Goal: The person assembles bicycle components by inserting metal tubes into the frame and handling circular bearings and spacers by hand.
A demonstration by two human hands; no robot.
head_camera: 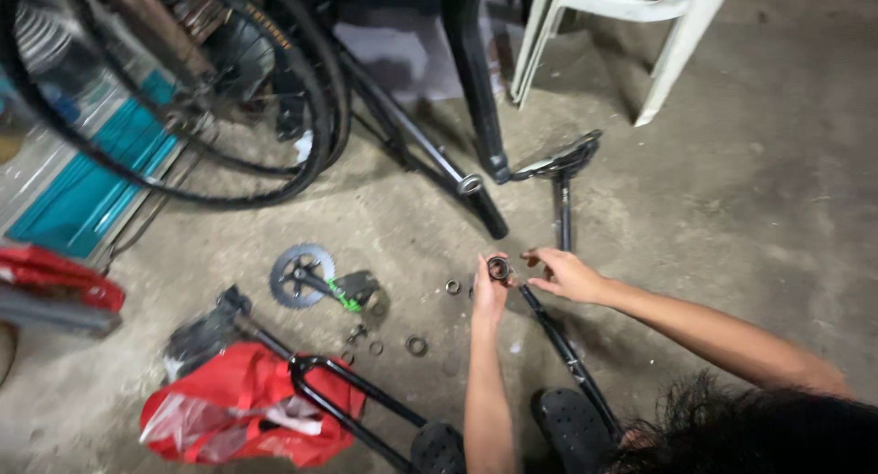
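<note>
A small black ring (pixel 498 269) sits pinched in the left hand (pixel 490 296) above the floor (pixel 750 218); the right hand (pixel 565 274), fingers curled, hovers just beside it; a chainring (pixel 300 274) and loose washers (pixel 416 346) lie near.

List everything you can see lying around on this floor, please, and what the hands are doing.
Ring-shaped part: one, dark metal, held up in the left fingertips.
Small rings: several, grey metal, loose on the concrete floor.
Chainring with crank: one, grey and black, with a green-marked pedal beside it, left of the hands.
Bicycle frame: one, black, standing behind the hands.
Saddle with post: one, black, lying beyond the right hand.
Tyres: a few, black, top left.
Plastic chair: one, white, top right.
Bag: one, red, bottom left.
Handlebar: one, black, across the bag.
Left hand: pinches the ring-shaped part.
Right hand: beside it, fingers curled.
</note>
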